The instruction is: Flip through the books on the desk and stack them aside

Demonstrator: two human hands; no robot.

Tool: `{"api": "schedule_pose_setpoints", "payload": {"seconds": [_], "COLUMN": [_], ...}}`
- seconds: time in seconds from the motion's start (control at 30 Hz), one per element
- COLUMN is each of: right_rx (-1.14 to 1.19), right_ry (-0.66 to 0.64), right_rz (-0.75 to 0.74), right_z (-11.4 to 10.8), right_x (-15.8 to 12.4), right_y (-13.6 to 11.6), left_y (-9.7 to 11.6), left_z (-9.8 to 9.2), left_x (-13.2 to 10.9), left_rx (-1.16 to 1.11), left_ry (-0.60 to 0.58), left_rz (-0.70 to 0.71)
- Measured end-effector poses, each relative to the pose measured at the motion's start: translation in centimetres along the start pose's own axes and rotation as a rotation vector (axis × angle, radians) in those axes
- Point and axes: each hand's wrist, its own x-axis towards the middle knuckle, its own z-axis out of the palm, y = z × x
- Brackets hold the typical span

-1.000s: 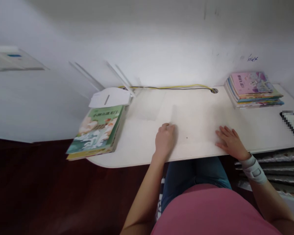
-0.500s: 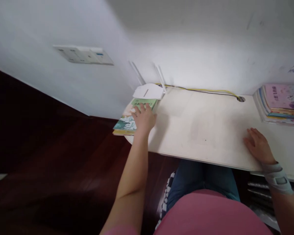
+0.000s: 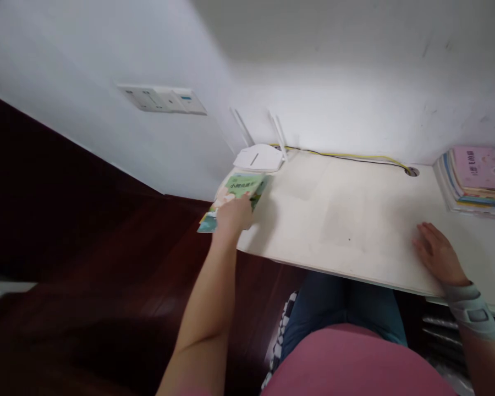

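My left hand [image 3: 233, 215] reaches to the left end of the white desk [image 3: 355, 220] and grips the near edge of a green picture book [image 3: 241, 187], the top of a small pile there. The fingers curl round the book, which looks slightly lifted. My right hand [image 3: 437, 253], with a grey wrist brace, lies flat and open on the desk near its front right edge, holding nothing.
A white router [image 3: 259, 157] with antennas stands just behind the green book. A yellow and black cable [image 3: 355, 156] runs along the wall to a desk hole. A stack of colourful books [image 3: 476, 179] sits at the right. Wall sockets [image 3: 163, 99] are on the left wall above dark floor.
My left hand went from the desk's middle to the green book at the left end and closed on it. The view swung left. My right hand stayed flat.
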Motion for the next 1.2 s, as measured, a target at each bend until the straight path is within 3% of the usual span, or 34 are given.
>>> {"api": "schedule_pose_setpoints", "payload": {"seconds": [0.1, 0.17, 0.23, 0.3, 0.37, 0.4, 0.47, 0.53, 0.63, 0.73, 0.93, 1.2], "right_rx": [-0.011, -0.028, -0.060, -0.107, -0.158, -0.181, -0.218, -0.237, -0.249, -0.262, -0.299, -0.291], "right_ry": [0.021, 0.009, -0.034, -0.110, -0.184, -0.213, -0.250, -0.268, -0.277, -0.284, -0.298, -0.320], "right_rz": [0.004, 0.009, 0.009, 0.006, 0.006, 0.008, 0.017, 0.024, 0.029, 0.031, 0.025, 0.037], "right_z": [-0.3, -0.4, -0.4, -0.4, -0.4, -0.5, -0.7, -0.9, -1.0, -1.0, -1.1, -1.5], "right_x": [0.2, 0.4, 0.4, 0.4, 0.4, 0.4, 0.5, 0.6, 0.7, 0.8, 0.9, 1.1], "right_y": [-0.7, -1.0, -1.2, -1.3, -1.5, -1.6, -1.9, -2.2, -2.5, -2.6, -2.9, -3.4], "left_y": [-0.3, 0.1, 1.5, 4.1, 8.0, 10.2, 14.8, 18.7, 21.8, 22.2, 20.6, 17.5], "left_z": [-3.7, -5.5, -6.2, -5.5, -3.8, -2.7, -0.3, 1.8, 4.0, 5.3, 6.9, 8.0], "left_x": [-1.3, -2.4, -3.3, -4.0, -4.7, -5.3, -6.6, -8.1, -9.3, -8.8, -6.5, -5.6], "left_rx": [0.006, -0.088, -0.325, -0.714, -1.165, -1.358, -1.617, -1.710, -1.632, -1.397, -0.881, -0.667], "left_ry": [0.101, 0.250, 0.382, 0.431, 0.342, 0.204, -0.074, -0.251, -0.347, -0.297, -0.102, 0.042], "left_rz": [-0.142, -0.137, -0.041, 0.133, 0.341, 0.423, 0.464, 0.433, 0.429, 0.475, 0.578, 0.494]}}
